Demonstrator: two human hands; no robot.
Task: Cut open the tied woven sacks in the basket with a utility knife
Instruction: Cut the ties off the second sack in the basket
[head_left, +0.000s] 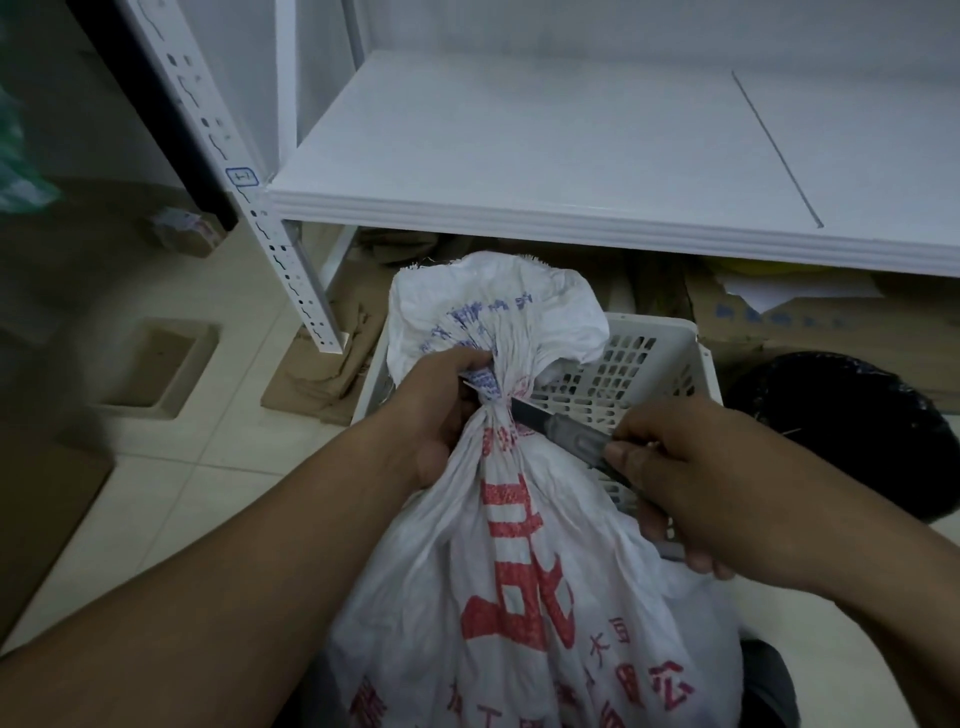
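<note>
Sketchy bit: the blade of the utility knife (566, 434) sits right against the tied neck (493, 402) of the woven sack (519, 571), aimed at the left hand (436, 415) clamped round that neck, so a sudden slip through puts those fingers (467, 358) in the way. The right hand (691, 483) is curled round the knife handle, angled in from the side; the sack looks propped in the white basket (649, 332).
</note>
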